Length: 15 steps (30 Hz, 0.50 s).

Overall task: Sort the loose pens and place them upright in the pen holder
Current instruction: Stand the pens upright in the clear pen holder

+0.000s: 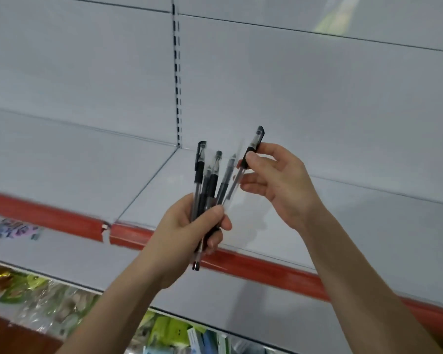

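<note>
My left hand [189, 231] is closed around a fanned bunch of several black-capped gel pens [207, 185] with clear barrels, caps pointing up. My right hand [274, 182] pinches the cap of the rightmost pen [253, 146] between thumb and fingers; that pen's lower end runs down into the bunch at my left hand. Both hands are raised in front of a white shelf. No pen holder is in view.
A white metal shelf [317, 213] with a red front strip [253, 267] runs behind the hands. A slotted upright [177, 80] divides the white back panels. Packaged goods [49, 302] lie on the shelf below, at the lower left.
</note>
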### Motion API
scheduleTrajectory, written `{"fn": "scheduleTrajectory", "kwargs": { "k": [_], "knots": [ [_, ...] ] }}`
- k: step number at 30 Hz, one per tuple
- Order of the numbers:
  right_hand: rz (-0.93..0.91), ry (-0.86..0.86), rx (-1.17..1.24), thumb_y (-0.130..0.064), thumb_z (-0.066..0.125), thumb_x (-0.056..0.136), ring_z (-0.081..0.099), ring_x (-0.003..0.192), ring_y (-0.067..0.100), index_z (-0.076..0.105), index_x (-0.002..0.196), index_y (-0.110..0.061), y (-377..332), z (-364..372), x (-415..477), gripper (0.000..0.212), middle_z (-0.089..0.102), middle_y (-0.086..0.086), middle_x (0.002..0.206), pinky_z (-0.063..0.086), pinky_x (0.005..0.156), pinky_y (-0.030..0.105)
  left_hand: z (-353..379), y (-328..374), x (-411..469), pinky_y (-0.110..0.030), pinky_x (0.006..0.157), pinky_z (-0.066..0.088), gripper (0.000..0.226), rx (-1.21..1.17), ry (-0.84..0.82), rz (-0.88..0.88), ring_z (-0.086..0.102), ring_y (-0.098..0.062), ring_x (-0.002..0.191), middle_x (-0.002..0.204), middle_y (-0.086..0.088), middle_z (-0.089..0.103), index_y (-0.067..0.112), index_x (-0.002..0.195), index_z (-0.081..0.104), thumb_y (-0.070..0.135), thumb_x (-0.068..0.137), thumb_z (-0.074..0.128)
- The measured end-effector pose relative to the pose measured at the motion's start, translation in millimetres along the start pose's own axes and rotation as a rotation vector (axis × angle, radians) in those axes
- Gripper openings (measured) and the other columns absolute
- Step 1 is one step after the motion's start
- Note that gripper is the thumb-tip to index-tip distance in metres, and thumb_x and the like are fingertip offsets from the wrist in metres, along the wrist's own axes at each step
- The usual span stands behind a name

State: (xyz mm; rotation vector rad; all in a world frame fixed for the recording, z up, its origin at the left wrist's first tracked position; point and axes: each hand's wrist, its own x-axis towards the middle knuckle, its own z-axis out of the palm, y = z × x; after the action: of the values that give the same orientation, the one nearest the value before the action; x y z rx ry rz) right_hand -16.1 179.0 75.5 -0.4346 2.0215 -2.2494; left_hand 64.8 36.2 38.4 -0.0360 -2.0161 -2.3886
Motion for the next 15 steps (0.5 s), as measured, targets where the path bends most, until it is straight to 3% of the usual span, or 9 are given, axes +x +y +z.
{"fn": "scheduleTrajectory", "kwargs": {
  "k": [2,7,11,15],
  "knots": [
    [0.02,-0.074,0.003,-0.016,0.059,0.088,0.069,0.066,0.016,0.057,0.102,-0.012,2,23,4,0.015,0.071,0.004,0.083,0.054,0.061,0.023,-18,2,-13,-0.016,0.037,0.031,0.014,0.033,0.083,0.014,0.045,-0.011,0.041,0.053,0.0,0.059,0.003,0.086,0.052,0.016,0.09,0.049],
    [-0.014,-0.128,-0.032,-0.015,0.06,0.088,0.069,0.062,0.015,0.055,0.1,-0.013,5,87,16,0.013,0.07,0.003,0.081,0.056,0.06,0.023,-77,7,-45,-0.02,0.044,0.048,0.01,-0.058,0.367,0.049,0.062,-0.014,0.051,0.073,-0.011,0.07,0.002,0.094,0.054,0.01,0.09,0.049],
    [-0.074,-0.204,-0.166,-0.018,0.057,0.09,0.069,0.06,0.012,0.052,0.095,-0.015,15,157,28,0.007,0.069,0.0,0.078,0.057,0.062,0.024,-143,14,-71,-0.019,0.041,0.046,0.007,-0.105,0.548,0.089,0.059,-0.011,0.047,0.06,-0.002,0.063,0.005,0.09,0.056,0.01,0.09,0.051],
    [-0.112,-0.291,-0.208,-0.017,0.056,0.09,0.069,0.058,0.012,0.051,0.093,-0.014,31,251,37,0.007,0.069,0.001,0.081,0.056,0.059,0.022,-220,27,-104,-0.018,0.039,0.044,0.008,-0.086,0.629,0.118,0.057,-0.011,0.046,0.064,-0.005,0.061,0.004,0.088,0.055,0.011,0.091,0.051]
  ]
}}
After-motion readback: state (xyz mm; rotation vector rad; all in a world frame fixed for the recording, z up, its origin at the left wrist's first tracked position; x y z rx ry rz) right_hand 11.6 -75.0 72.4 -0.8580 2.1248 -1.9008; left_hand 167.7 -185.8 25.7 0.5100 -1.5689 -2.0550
